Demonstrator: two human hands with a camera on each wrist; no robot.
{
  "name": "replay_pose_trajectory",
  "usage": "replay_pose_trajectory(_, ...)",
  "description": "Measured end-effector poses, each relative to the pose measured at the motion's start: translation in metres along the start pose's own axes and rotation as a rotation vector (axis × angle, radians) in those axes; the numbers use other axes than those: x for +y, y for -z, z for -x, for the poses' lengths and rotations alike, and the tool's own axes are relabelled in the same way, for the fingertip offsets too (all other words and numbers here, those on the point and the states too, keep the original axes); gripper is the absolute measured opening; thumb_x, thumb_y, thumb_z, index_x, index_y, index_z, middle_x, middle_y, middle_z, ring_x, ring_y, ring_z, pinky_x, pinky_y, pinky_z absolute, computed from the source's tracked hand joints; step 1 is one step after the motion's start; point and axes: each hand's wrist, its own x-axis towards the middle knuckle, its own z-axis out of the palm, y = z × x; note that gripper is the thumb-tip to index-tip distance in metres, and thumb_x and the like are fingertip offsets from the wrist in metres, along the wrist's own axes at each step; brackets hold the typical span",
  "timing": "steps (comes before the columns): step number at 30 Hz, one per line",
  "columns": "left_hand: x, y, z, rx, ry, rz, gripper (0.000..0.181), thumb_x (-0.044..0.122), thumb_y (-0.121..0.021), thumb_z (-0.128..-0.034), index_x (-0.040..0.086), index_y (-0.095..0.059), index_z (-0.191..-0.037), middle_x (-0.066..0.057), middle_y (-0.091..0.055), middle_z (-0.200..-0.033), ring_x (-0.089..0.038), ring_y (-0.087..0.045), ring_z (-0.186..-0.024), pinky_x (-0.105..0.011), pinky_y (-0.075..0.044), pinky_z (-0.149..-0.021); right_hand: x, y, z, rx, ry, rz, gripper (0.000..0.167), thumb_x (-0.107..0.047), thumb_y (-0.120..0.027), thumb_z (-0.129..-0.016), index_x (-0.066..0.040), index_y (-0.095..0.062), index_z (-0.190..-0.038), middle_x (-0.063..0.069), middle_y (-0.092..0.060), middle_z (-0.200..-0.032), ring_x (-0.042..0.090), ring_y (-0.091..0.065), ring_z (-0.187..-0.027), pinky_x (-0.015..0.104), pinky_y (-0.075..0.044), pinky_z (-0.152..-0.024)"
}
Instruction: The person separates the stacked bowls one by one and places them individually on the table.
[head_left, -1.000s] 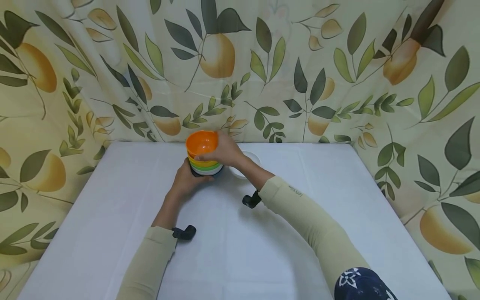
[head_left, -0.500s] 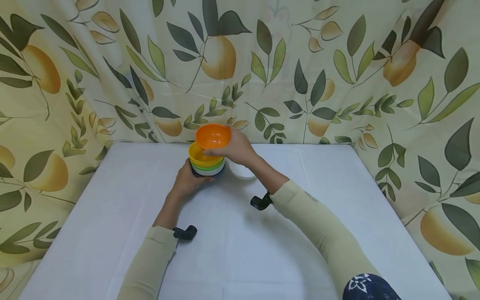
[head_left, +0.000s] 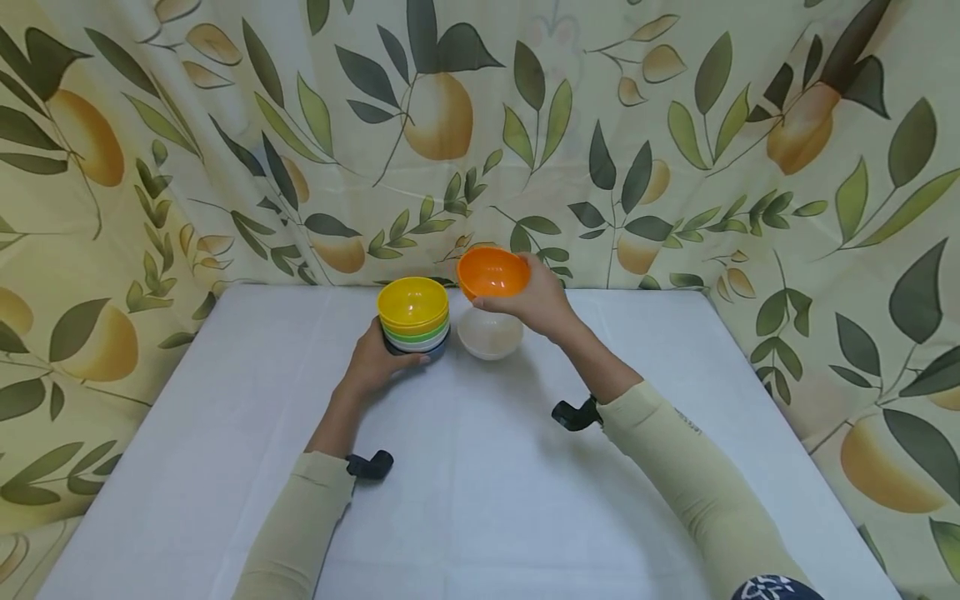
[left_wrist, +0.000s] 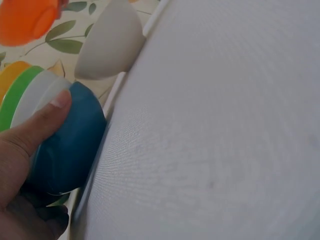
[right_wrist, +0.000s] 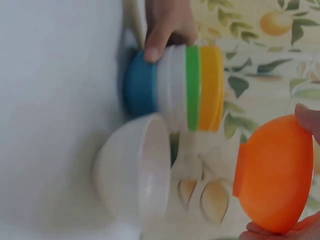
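Note:
Near the table's back edge stands a stack of nested bowls: a blue bowl (left_wrist: 75, 140) at the bottom, then white, a green bowl (right_wrist: 192, 87), and a yellow bowl (head_left: 412, 302) on top. My left hand (head_left: 372, 360) grips the stack low on its left side, its thumb against the blue bowl. An orange bowl (head_left: 492, 272) hangs in the air, tilted toward me, with my right hand (head_left: 538, 302) pinching its rim and side. Below it a single white bowl (head_left: 490, 333) sits upright on the table, right of the stack.
A white cloth covers the table (head_left: 480, 483), whose back edge meets a curtain (head_left: 570, 150) printed with fruit and leaves. Small black wrist cameras show on both wrists.
My right hand has lifted the orange bowl off the stack and carried it right, above the white bowl. The yellow bowl now shows on top. My left hand has stayed at the stack.

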Motion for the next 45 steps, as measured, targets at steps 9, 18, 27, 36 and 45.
replay_pose_trajectory(9, -0.003, 0.000, 0.001, -0.008, 0.009, -0.004, 0.112, 0.032, -0.098, -0.0753, 0.012, -0.029, -0.161, -0.012, -0.047, -0.156, -0.033, -0.044, -0.144, -0.053, -0.028, -0.125, 0.040, 0.027, 0.011, 0.042, -0.075, 0.002, 0.111, -0.040, -0.091, -0.081, -0.002, -0.026, -0.163, 0.020, -0.044, -0.156, 0.038, -0.049, -0.133, 0.051, -0.053, -0.107)
replay_pose_trajectory(18, -0.006, 0.004, 0.002, -0.011, -0.009, 0.011, 0.111, 0.033, -0.098, -0.0756, 0.014, -0.029, -0.161, -0.010, -0.049, -0.155, -0.031, -0.044, -0.143, -0.052, -0.028, -0.125, 0.068, 0.043, 0.014, 0.081, -0.119, 0.048, 0.107, -0.041, -0.089, -0.082, 0.002, -0.030, -0.159, 0.024, -0.047, -0.151, 0.041, -0.049, -0.130, 0.056, -0.051, -0.108)
replay_pose_trajectory(27, -0.003, 0.005, 0.002, -0.023, 0.000, 0.012, 0.114, 0.034, -0.098, -0.0751, 0.012, -0.028, -0.162, -0.012, -0.048, -0.156, -0.033, -0.043, -0.144, -0.053, -0.027, -0.125, 0.101, 0.042, 0.018, 0.079, -0.186, 0.072, 0.109, -0.040, -0.088, -0.082, 0.006, -0.027, -0.159, 0.027, -0.045, -0.152, 0.044, -0.048, -0.131, 0.059, -0.046, -0.111)
replay_pose_trajectory(36, -0.003, 0.006, 0.000, -0.034, -0.030, -0.011, 0.112, 0.034, -0.098, -0.0755, 0.013, -0.029, -0.161, -0.011, -0.049, -0.155, -0.032, -0.045, -0.143, -0.054, -0.030, -0.124, 0.116, 0.035, 0.023, 0.048, -0.217, 0.127, 0.108, -0.037, -0.089, -0.081, 0.007, -0.027, -0.158, 0.030, -0.045, -0.151, 0.045, -0.048, -0.131, 0.059, -0.045, -0.112)
replay_pose_trajectory(45, 0.000, 0.004, -0.003, -0.042, -0.001, -0.014, 0.112, 0.034, -0.098, -0.0755, 0.014, -0.029, -0.161, -0.011, -0.047, -0.156, -0.033, -0.044, -0.144, -0.054, -0.029, -0.124, 0.124, 0.032, 0.026, 0.008, -0.280, 0.143, 0.114, -0.032, -0.091, -0.082, 0.005, -0.018, -0.161, 0.030, -0.040, -0.155, 0.045, -0.044, -0.136, 0.057, -0.041, -0.117)
